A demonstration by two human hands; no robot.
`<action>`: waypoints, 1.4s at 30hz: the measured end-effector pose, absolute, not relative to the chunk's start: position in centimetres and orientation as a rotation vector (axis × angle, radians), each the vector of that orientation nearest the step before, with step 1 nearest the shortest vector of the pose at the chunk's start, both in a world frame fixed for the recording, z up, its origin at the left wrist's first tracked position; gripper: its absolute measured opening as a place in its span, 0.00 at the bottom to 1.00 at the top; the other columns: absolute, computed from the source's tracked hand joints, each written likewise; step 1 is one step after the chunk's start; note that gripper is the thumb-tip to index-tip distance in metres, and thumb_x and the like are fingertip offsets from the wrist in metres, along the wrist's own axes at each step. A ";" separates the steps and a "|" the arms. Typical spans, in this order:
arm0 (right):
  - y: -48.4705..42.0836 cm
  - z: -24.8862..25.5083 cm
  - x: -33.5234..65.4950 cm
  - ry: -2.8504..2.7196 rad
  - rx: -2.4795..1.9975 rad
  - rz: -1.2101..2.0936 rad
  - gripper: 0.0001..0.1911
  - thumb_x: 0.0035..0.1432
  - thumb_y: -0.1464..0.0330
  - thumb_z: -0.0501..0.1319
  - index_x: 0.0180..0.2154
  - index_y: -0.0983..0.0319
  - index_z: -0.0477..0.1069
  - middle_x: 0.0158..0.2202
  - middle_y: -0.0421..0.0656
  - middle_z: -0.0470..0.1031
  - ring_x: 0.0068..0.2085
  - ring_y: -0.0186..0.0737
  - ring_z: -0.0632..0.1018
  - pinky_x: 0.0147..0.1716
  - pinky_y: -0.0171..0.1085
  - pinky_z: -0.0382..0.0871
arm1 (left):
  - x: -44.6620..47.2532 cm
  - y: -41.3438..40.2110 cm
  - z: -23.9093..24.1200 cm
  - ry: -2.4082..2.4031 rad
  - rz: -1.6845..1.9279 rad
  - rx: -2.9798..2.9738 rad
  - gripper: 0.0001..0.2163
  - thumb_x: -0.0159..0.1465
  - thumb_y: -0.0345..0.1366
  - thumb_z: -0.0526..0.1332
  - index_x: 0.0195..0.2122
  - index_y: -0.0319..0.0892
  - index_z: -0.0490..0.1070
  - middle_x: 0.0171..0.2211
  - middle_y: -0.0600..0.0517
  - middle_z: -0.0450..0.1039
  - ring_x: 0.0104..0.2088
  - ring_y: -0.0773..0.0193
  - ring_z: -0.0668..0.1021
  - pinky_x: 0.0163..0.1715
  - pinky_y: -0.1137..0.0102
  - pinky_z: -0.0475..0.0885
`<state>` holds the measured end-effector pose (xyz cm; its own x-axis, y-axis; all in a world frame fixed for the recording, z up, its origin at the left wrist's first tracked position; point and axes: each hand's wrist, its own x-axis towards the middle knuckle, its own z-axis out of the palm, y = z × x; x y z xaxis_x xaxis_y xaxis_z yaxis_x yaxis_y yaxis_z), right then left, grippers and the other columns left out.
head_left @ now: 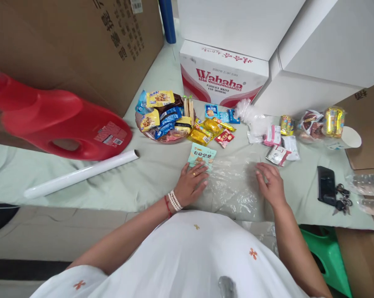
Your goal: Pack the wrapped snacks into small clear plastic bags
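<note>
My left hand [192,182] lies palm down with its fingers spread, the fingertips over the lower part of a mint-green snack packet [201,154]. A clear plastic bag [233,186] is spread flat on the table between my hands. Beside the bag's right edge rests my right hand [271,182], thumb and fingers apart and loosely bent; whether it touches the plastic I cannot tell. Beyond my left hand are yellow-wrapped snacks [201,134] and a small red packet [225,138]. A round tray [139,123] heaped with wrapped snacks stands farther back.
A red jug [68,120] and a white roll [81,174] occupy the left. Behind stand a Wahaha carton [224,78] and a brown carton [71,45]. To the right are crumpled plastic [252,118], small packets [278,155], a paper cup [350,137], a phone [326,185] and keys [343,203].
</note>
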<state>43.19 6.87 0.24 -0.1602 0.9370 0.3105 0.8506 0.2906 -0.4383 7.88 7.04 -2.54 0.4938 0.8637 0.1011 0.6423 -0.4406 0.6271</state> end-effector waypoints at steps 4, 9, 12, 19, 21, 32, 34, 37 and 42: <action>11.7 3.2 37.5 -2.221 -1.524 0.340 0.16 0.73 0.63 0.52 0.49 0.59 0.78 0.47 0.48 0.81 0.48 0.49 0.78 0.51 0.46 0.72 | 10.2 7.0 -3.1 1.313 0.547 2.218 0.11 0.71 0.38 0.56 0.38 0.44 0.78 0.61 0.46 0.75 0.69 0.50 0.68 0.70 0.40 0.47; 20.8 4.1 30.1 -2.265 -1.878 0.245 0.22 0.72 0.61 0.53 0.60 0.61 0.71 0.56 0.55 0.75 0.54 0.54 0.75 0.45 0.43 0.71 | 10.6 6.8 -3.9 1.319 0.518 2.266 0.13 0.68 0.34 0.59 0.52 0.44 0.75 0.68 0.43 0.67 0.70 0.50 0.65 0.71 0.41 0.46; 25.0 3.6 26.9 -2.321 -2.015 0.256 0.24 0.70 0.59 0.57 0.62 0.62 0.68 0.56 0.56 0.74 0.55 0.55 0.74 0.46 0.42 0.70 | 10.1 6.6 -4.0 1.286 0.477 2.290 0.18 0.68 0.37 0.60 0.59 0.45 0.72 0.70 0.44 0.63 0.72 0.50 0.63 0.72 0.41 0.44; 25.2 4.6 29.6 -2.158 -1.935 0.195 0.20 0.64 0.66 0.60 0.56 0.63 0.73 0.53 0.55 0.75 0.46 0.51 0.77 0.45 0.44 0.71 | 9.6 6.3 -3.8 1.245 0.406 2.350 0.32 0.69 0.50 0.59 0.72 0.49 0.57 0.74 0.45 0.54 0.74 0.50 0.57 0.73 0.42 0.37; 22.4 5.8 32.6 -2.014 -1.767 0.264 0.20 0.63 0.64 0.62 0.55 0.62 0.73 0.51 0.52 0.76 0.40 0.46 0.77 0.44 0.44 0.72 | 9.6 6.3 -3.8 1.244 0.392 2.367 0.34 0.68 0.51 0.60 0.73 0.50 0.54 0.75 0.44 0.51 0.75 0.48 0.56 0.72 0.41 0.38; 5.7 4.6 37.9 -2.224 -1.387 0.847 0.14 0.68 0.64 0.61 0.54 0.56 0.74 0.51 0.48 0.75 0.38 0.40 0.78 0.36 0.38 0.74 | 9.7 6.0 -4.0 1.270 0.358 2.379 0.41 0.68 0.53 0.58 0.75 0.39 0.46 0.75 0.39 0.50 0.75 0.48 0.55 0.73 0.43 0.37; 5.6 3.1 37.0 -2.293 -1.558 0.738 0.15 0.67 0.66 0.59 0.55 0.57 0.73 0.53 0.50 0.75 0.46 0.46 0.79 0.42 0.42 0.75 | 9.5 5.8 -4.1 1.292 0.361 2.390 0.39 0.68 0.52 0.58 0.75 0.40 0.46 0.75 0.39 0.50 0.75 0.48 0.55 0.73 0.44 0.39; 5.6 1.4 36.0 -2.318 -1.726 0.605 0.17 0.67 0.66 0.58 0.56 0.58 0.72 0.54 0.50 0.75 0.50 0.49 0.79 0.47 0.44 0.75 | 9.3 5.4 -4.4 1.359 0.381 2.373 0.37 0.71 0.50 0.55 0.75 0.39 0.46 0.75 0.38 0.51 0.74 0.49 0.56 0.73 0.45 0.42; 5.1 0.3 34.9 -2.275 -1.702 0.601 0.19 0.70 0.64 0.57 0.59 0.58 0.70 0.56 0.51 0.73 0.53 0.50 0.78 0.50 0.46 0.75 | 8.6 4.9 -4.7 1.397 0.474 2.360 0.27 0.74 0.41 0.48 0.74 0.45 0.52 0.75 0.42 0.50 0.74 0.52 0.58 0.71 0.46 0.48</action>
